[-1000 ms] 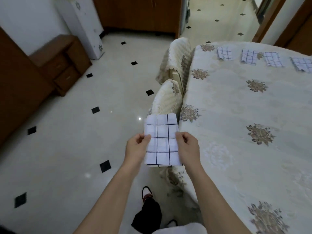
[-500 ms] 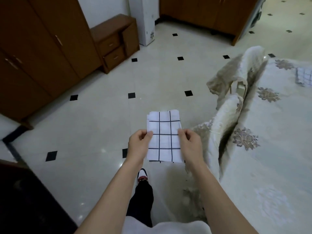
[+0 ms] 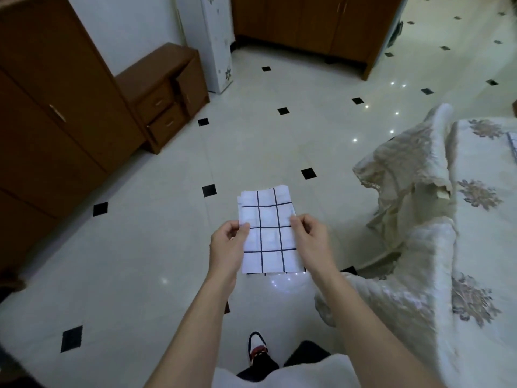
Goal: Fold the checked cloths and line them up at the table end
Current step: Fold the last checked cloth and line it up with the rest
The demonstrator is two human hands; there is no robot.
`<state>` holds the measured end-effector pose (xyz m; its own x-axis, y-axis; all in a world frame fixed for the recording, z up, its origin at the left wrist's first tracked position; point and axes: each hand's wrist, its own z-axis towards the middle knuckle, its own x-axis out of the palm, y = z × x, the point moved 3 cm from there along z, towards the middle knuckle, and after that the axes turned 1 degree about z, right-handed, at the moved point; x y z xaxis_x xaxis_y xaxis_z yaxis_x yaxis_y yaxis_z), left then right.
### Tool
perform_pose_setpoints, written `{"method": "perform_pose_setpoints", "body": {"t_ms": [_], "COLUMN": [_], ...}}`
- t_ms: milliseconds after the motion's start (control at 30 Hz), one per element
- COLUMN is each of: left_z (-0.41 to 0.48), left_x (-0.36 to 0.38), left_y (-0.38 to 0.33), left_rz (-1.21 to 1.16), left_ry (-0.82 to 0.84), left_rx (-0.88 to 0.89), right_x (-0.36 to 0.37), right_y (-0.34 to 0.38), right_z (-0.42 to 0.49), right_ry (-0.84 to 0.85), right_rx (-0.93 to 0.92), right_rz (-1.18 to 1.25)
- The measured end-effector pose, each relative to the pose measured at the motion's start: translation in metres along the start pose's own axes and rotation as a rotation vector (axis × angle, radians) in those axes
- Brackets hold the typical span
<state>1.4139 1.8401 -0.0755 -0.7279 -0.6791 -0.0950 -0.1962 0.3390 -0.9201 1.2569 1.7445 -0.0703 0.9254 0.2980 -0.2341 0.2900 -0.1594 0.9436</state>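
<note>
A folded white cloth with a dark grid (image 3: 267, 232) hangs flat in the air over the tiled floor, in front of me. My left hand (image 3: 228, 245) pinches its left edge and my right hand (image 3: 309, 238) pinches its right edge. The table (image 3: 492, 247), draped in a cream floral cover, lies at the right edge of the view. A corner of another checked cloth (image 3: 513, 142) shows on it at the far right; the rest of that cloth is out of frame.
Two cloth-covered chairs (image 3: 411, 175) stand against the table's left side. A brown wardrobe (image 3: 50, 113) and a low drawer unit (image 3: 165, 99) line the left wall, with a white appliance (image 3: 216, 40) and brown cabinets (image 3: 305, 23) at the back. My shoe (image 3: 257, 350) is on the floor below.
The view has swung left, away from the table, so the row of cloths at its far end has left the frame. Both hands keep holding the folded cloth the same way.
</note>
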Motion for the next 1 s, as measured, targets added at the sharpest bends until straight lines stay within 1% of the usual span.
{"method": "perform_pose_setpoints", "body": {"t_ms": [233, 400, 600, 767, 867, 1000], "left_z": [0.077, 0.141, 0.231, 0.314, 0.351, 0.390], "left_x": [0.020, 0.052, 0.124, 0.210, 0.260, 0.306], "left_y": [-0.036, -0.059, -0.103, -0.158, -0.184, -0.203], "left_rz": [0.036, 0.038, 0.080, 0.084, 0.091, 0.127], "left_ry": [0.064, 0.105, 0.167, 0.192, 0.237, 0.269], "left_rx": [0.004, 0.016, 0.033, 0.048, 0.060, 0.047], "right_x": [0.013, 0.014, -0.009, -0.045, -0.073, -0.098], "right_y": [0.023, 0.028, 0.048, 0.076, 0.089, 0.095], "right_z": [0.071, 0.138, 0.249, 0.359, 0.411, 0.465], "right_ry": [-0.077, -0.115, -0.158, -0.213, -0.266, -0.306], "right_rx": [0.034, 0.054, 0.072, 0.070, 0.066, 0.093], "right_rz": [-0.004, -0.001, 0.020, 0.053, 0.058, 0.051]}}
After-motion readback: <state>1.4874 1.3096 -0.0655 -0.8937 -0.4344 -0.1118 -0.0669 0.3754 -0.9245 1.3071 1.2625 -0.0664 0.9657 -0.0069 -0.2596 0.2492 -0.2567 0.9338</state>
